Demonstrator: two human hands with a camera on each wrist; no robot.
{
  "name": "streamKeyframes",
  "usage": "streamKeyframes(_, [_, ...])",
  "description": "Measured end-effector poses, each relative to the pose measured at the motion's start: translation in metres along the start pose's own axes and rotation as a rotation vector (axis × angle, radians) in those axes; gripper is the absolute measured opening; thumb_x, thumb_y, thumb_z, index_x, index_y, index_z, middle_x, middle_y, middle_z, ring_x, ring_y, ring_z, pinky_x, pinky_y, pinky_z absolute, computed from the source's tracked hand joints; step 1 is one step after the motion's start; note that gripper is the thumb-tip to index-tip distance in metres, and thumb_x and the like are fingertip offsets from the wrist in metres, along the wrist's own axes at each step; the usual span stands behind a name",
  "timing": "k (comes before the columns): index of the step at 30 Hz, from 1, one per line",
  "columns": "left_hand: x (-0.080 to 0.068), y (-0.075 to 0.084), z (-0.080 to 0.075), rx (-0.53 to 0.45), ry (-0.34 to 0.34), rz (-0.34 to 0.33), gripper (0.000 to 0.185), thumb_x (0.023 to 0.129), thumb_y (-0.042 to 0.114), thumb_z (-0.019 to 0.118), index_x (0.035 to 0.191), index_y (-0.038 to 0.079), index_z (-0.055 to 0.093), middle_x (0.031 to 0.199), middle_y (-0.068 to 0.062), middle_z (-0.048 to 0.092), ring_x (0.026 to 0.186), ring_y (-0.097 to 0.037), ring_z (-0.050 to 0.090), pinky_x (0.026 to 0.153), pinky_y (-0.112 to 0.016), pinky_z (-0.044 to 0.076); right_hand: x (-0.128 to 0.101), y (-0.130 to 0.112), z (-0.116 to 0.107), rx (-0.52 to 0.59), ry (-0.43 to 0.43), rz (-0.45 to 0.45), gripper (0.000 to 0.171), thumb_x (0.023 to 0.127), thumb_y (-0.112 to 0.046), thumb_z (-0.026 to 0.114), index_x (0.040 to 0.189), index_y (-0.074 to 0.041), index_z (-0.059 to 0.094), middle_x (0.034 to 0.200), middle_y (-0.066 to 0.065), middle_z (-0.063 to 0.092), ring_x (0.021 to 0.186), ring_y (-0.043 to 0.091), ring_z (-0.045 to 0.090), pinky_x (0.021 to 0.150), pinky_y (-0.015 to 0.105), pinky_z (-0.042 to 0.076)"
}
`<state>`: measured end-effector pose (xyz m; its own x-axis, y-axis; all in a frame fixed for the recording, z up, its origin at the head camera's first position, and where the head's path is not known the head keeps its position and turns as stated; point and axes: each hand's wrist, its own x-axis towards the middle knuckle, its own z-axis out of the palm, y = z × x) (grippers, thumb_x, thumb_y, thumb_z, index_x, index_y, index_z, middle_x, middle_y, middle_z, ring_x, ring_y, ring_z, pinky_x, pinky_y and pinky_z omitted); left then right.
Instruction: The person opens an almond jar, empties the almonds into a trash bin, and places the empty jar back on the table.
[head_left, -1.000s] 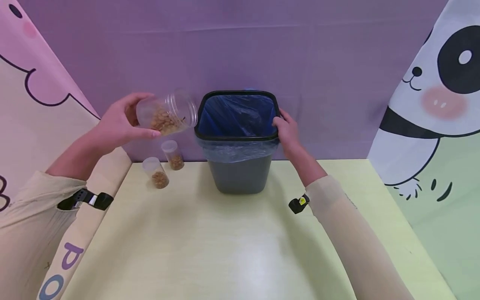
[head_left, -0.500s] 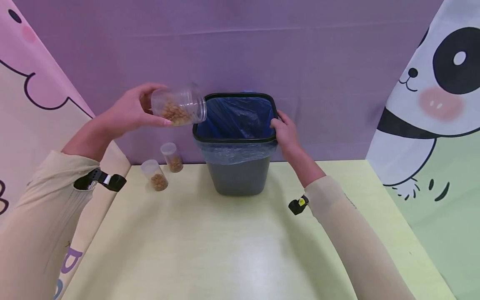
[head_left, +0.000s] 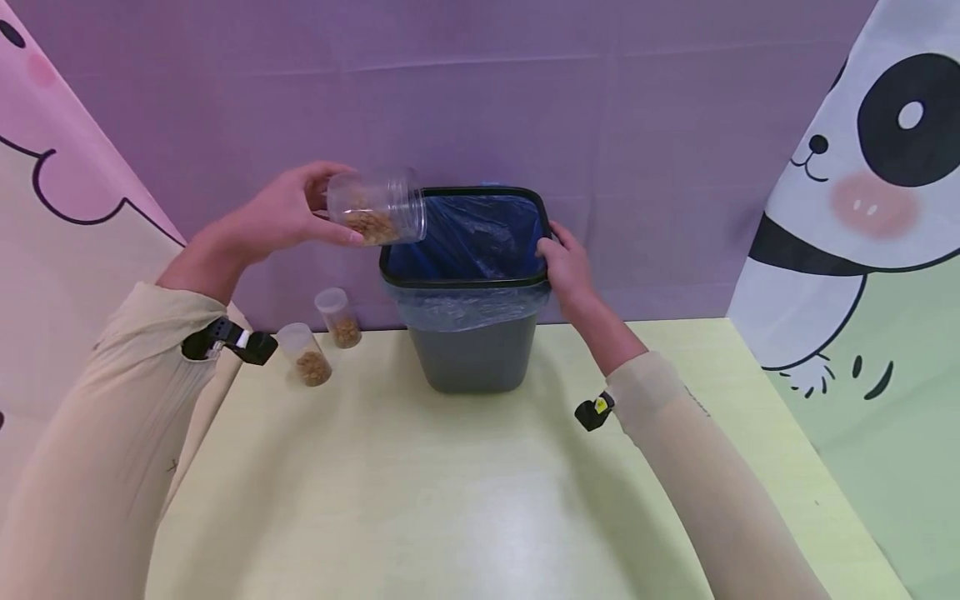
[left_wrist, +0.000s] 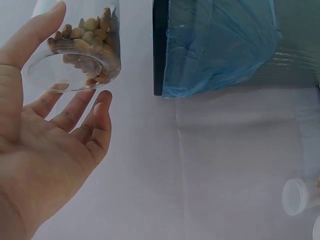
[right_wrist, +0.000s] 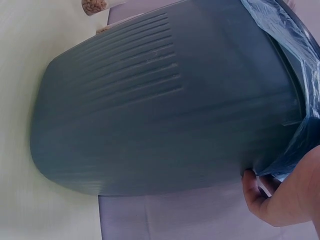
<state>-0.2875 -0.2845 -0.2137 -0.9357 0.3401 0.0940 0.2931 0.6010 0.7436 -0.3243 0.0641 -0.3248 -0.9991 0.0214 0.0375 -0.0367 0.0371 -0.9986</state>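
My left hand (head_left: 288, 212) grips a clear plastic jar (head_left: 377, 206) by its base end, thumb underneath. The jar lies on its side in the air, its mouth over the left part of the bin's rim. Small brown pieces, like nuts or dried beans, lie along its lower wall; they show larger as brown pieces (left_wrist: 89, 37) in the left wrist view. A grey trash bin (head_left: 476, 354) with a blue bag liner (head_left: 487, 237) and black rim stands at the back of the table. My right hand (head_left: 572, 267) grips the right side of that rim, fingers outside.
Two small lidded containers (head_left: 303, 354) (head_left: 339, 318) with brown contents stand left of the bin. A purple cloth (head_left: 480, 100) hangs right behind it. Printed panels with a panda (head_left: 892, 175) and pink shapes flank the pale table (head_left: 465, 483).
My left hand has carried the jar to the right, from beside the bin to over its left rim. My right hand stays on the rim.
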Motion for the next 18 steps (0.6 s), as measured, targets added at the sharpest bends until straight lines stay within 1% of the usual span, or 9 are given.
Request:
streamKeyframes(4, [0.004,0.006,0.004,0.029,-0.017,-0.008,0.088,0.08,0.018,0.081,0.151,0.015,0.03,0.127,-0.01,0.049,0.102,-0.026,0.052,0.079,-0.026,0.048,-0.002,0.0,0.001,0.004,0.001,0.003,0.06,0.086,-0.016,0.048,0.146,-0.017,0.044,0.146,0.004,0.044,0.123,0.023,0.044,0.103,0.038,0.037])
streamKeyframes(10, [0.008,0.019,0.008,0.076,-0.023,-0.01,0.09,0.078,0.023,0.084,0.151,0.018,0.031,0.133,-0.009,0.044,0.113,-0.027,0.049,0.088,-0.039,0.047,-0.001,-0.001,0.002,-0.008,0.001,-0.006,0.06,0.087,-0.017,0.048,0.147,-0.016,0.044,0.147,0.004,0.043,0.126,0.024,0.043,0.106,0.039,0.035])
streamKeyframes(14, [0.014,0.025,0.012,0.053,-0.044,0.005,0.09,0.077,0.021,0.084,0.15,0.017,0.032,0.132,-0.011,0.045,0.114,-0.03,0.05,0.09,-0.043,0.048,-0.002,-0.001,0.003,0.005,0.005,-0.009,0.058,0.086,-0.016,0.048,0.145,-0.015,0.046,0.145,0.005,0.045,0.123,0.025,0.045,0.105,0.038,0.036])
streamKeyframes(17, [0.017,0.028,0.015,0.037,-0.058,0.009,0.09,0.077,0.018,0.084,0.15,0.016,0.031,0.134,-0.014,0.045,0.117,-0.033,0.05,0.093,-0.047,0.047,-0.002,-0.001,0.003,0.007,-0.002,-0.004,0.058,0.087,-0.016,0.048,0.145,-0.016,0.046,0.144,0.005,0.046,0.122,0.025,0.046,0.105,0.039,0.036])
streamKeyframes(18, [0.018,0.029,0.016,0.044,-0.058,0.01,0.091,0.076,0.018,0.084,0.15,0.016,0.031,0.135,-0.014,0.043,0.118,-0.033,0.048,0.094,-0.049,0.046,-0.002,-0.001,0.003,0.009,-0.004,-0.005,0.057,0.087,-0.016,0.048,0.145,-0.016,0.046,0.144,0.005,0.046,0.122,0.025,0.046,0.105,0.039,0.036])
